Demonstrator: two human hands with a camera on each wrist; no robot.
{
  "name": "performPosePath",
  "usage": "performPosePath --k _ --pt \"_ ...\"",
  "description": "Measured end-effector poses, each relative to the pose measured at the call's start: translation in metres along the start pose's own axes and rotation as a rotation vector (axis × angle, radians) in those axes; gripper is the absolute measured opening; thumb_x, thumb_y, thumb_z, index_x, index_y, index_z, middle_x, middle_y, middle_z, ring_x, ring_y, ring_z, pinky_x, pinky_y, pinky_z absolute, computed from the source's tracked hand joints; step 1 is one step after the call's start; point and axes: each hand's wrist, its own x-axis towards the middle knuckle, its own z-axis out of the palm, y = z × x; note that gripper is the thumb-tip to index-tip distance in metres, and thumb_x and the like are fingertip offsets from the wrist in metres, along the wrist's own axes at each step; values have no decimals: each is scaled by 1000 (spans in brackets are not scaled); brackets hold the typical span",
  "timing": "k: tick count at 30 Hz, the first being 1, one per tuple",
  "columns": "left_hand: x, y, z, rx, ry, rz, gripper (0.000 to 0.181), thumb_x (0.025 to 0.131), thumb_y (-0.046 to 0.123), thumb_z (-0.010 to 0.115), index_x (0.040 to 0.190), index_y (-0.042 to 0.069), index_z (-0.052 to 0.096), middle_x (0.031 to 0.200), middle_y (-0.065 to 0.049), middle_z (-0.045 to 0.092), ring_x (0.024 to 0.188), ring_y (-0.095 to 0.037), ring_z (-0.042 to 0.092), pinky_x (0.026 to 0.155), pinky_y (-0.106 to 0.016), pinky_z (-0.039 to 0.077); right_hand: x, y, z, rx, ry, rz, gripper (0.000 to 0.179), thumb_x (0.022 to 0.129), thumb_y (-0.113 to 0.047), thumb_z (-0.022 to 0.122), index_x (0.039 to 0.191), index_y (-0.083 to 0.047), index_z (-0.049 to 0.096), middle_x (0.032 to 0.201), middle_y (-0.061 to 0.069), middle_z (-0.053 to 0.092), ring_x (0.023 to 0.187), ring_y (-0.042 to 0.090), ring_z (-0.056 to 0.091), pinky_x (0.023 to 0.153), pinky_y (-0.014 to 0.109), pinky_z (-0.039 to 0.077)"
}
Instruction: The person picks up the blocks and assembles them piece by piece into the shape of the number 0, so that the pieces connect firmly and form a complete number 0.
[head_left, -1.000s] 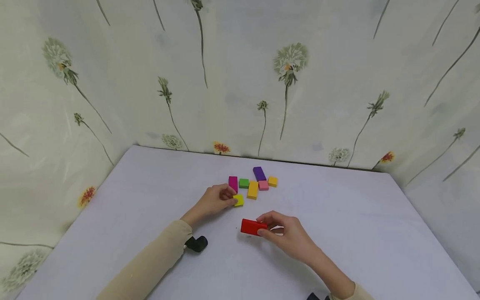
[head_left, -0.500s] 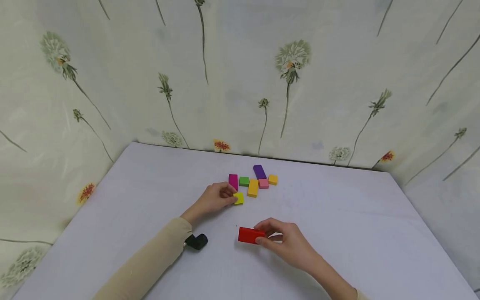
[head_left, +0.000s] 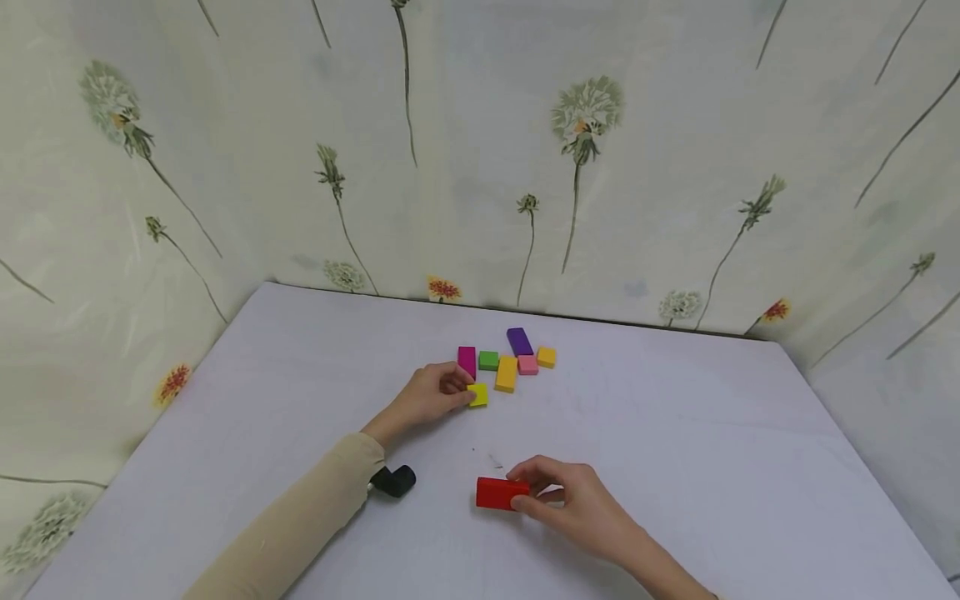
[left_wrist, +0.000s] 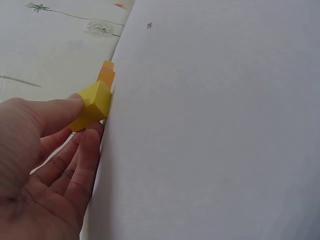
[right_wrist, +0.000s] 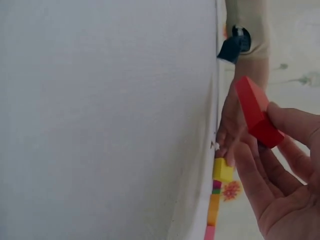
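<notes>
My left hand (head_left: 429, 395) pinches a small yellow block (left_wrist: 95, 104) between thumb and fingers, low at the table beside the other blocks. Nearer to me, my right hand (head_left: 573, 504) holds a red rectangular block (head_left: 498, 493) by its right end, thumb on the near side. In the right wrist view that red block (right_wrist: 256, 111) is tilted, clear of the white tabletop. Just past the yellow block lie a magenta block (head_left: 467, 361) and an orange rectangular block (head_left: 506, 374).
Behind these sit a green block (head_left: 488, 361), a pink block (head_left: 528, 365), a small orange block (head_left: 547, 357) and a purple block (head_left: 519, 342). A black wrist device (head_left: 395, 481) juts from the left sleeve. A floral curtain (head_left: 480, 167) borders the white table (head_left: 712, 433).
My right hand has drawn the red block back toward me, down in the head view. The left hand stays in place on the yellow block.
</notes>
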Motion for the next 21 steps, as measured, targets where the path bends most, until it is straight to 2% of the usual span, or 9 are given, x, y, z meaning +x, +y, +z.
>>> performPosePath --k 7,15,21 --pt "1 -3 1 5 7 15 20 90 20 73 107 10 66 93 2 65 87 -16 61 79 -29 52 -6 0 3 28 -54 19 27 89 -26 74 112 -17 67 105 -5 66 91 16 63 77 27 55" --pt "0 -1 0 -5 -1 16 18 91 20 72 105 11 66 94 2 65 86 -15 60 81 -29 51 -10 -2 10 47 -111 -3 20 89 -24 73 108 -18 68 100 -7 67 87 13 62 75 24 54" --pt "1 -1 -1 -6 -7 15 18 91 20 72 105 11 66 93 2 65 86 -14 60 80 -29 51 -10 -3 12 63 -140 28 20 89 -22 74 108 -17 68 99 -7 67 86 13 62 75 24 54"
